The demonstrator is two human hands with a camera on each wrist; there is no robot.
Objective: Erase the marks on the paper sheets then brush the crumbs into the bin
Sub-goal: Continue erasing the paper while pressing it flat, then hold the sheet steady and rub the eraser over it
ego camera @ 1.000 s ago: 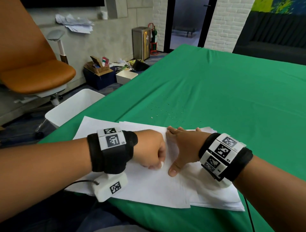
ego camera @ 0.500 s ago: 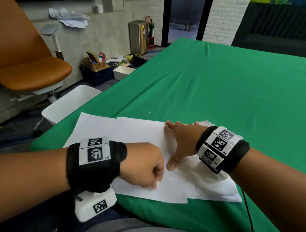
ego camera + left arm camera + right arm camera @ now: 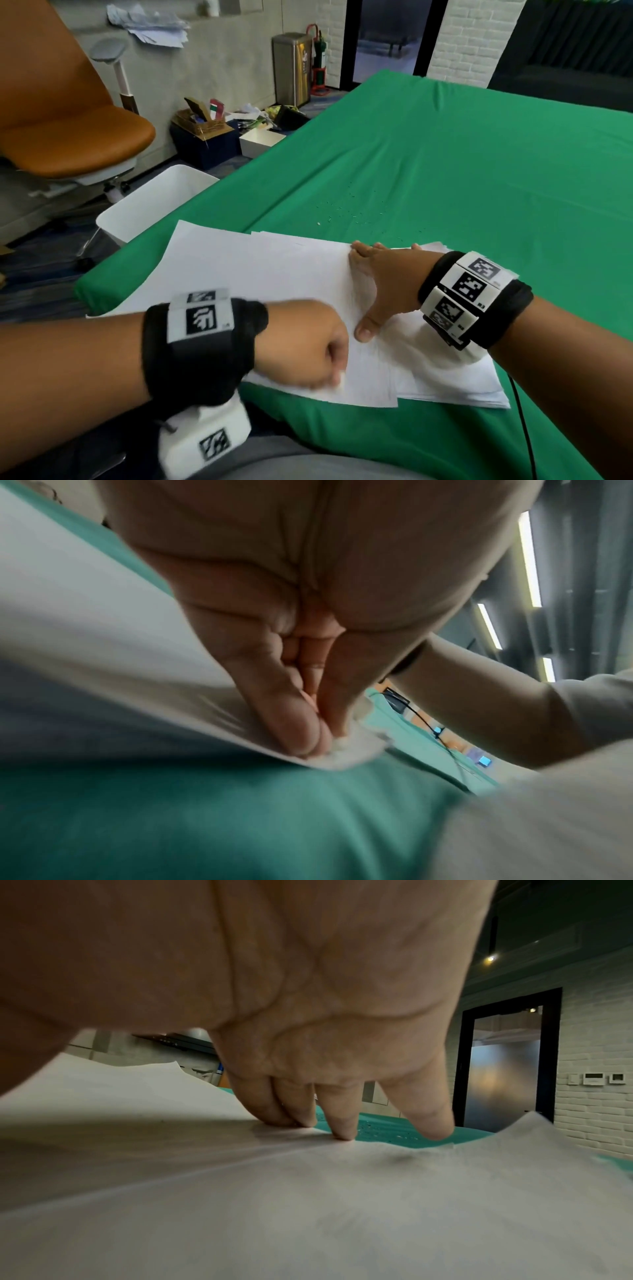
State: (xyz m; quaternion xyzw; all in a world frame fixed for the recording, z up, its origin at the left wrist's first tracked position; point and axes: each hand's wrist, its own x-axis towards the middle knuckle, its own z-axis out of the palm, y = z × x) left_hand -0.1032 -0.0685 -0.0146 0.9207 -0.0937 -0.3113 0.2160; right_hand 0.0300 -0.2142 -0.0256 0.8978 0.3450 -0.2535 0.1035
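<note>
While a green cloth (image 3: 445, 164) covers the one table in view, a loose stack of white paper sheets (image 3: 260, 274) lies at its near edge, its exact count impossible to tell, the top sheet skewed left of the pile under it. Off the table's left side, on the floor, stands one white bin (image 3: 154, 205), with an orange chair (image 3: 68, 137) beyond it and a steel pedal bin (image 3: 291, 68) against the far wall. Two hands work the sheets. The right hand (image 3: 383, 284) lies spread with fingers (image 3: 421, 1118) straight, their tips pressed on the far edge of the stack and the thumb stretched toward the near side. The left hand (image 3: 305, 346), blurred, is curled into a fist over the near right corner of the top sheet, pinching a small white eraser (image 3: 340, 378) against the paper. Pale crumbs (image 3: 346, 212), too many and too fine to count, dot the cloth just beyond the sheets.
</note>
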